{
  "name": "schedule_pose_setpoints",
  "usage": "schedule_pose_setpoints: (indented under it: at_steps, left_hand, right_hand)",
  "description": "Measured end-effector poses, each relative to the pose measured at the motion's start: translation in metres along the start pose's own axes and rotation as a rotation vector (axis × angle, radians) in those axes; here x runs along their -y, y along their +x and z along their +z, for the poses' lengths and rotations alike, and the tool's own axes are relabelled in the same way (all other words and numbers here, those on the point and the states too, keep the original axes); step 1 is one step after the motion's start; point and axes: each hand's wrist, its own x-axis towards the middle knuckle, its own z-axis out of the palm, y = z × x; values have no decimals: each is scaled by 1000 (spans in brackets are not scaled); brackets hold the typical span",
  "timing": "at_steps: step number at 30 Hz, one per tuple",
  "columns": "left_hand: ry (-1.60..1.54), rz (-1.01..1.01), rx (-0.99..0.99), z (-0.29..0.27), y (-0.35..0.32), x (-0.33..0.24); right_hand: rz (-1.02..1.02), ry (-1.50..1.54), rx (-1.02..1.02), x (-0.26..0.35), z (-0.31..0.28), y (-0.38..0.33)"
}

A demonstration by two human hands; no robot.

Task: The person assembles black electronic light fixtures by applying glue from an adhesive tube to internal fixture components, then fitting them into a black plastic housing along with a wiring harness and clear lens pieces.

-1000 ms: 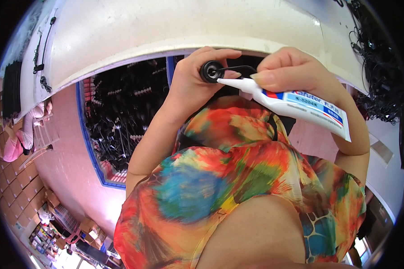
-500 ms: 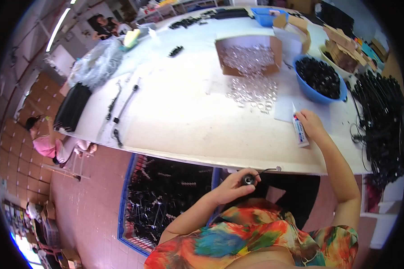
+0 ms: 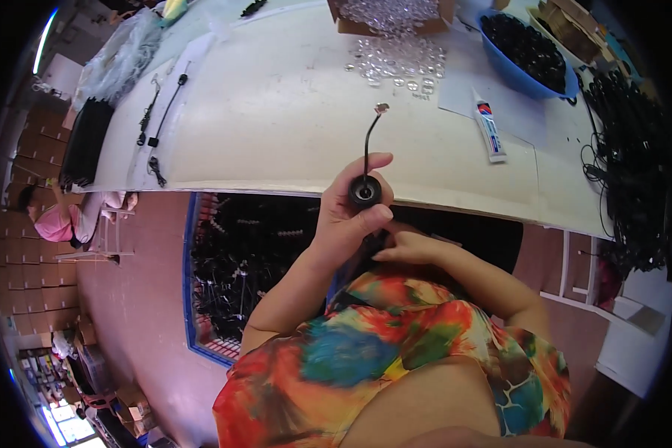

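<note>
At left on the counter (image 3: 269, 127), a black bundle (image 3: 87, 142), then thin black cables (image 3: 173, 112). Clamps the left hand (image 3: 342, 218) around a black cylindrical housing (image 3: 364, 193) at the counter's front edge, open end facing up, black wire (image 3: 366, 145) extending beyond. Has the right hand (image 3: 405, 248) lower, just beside; cannot tell whether apart or together. Farther right, a white nozzled squeeze tube (image 3: 490, 131) lying near a blue basin (image 3: 500, 63) of black parts.
</note>
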Motion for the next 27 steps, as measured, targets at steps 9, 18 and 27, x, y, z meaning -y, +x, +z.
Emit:
schedule_pose_setpoints:
  at_steps: [9,18,27]
  left_hand:
    - [-4,15,-39,6,-13,0]
    - [-27,-19,-34,11,-13,-4]
    - [13,-82,22,10,-10,-3]
  right_hand:
    - [-119,-36,-9,-82,34,31]
    - [-53,-378,23,-131,24,34]
    - [-428,-390,-277,-97,33,21]
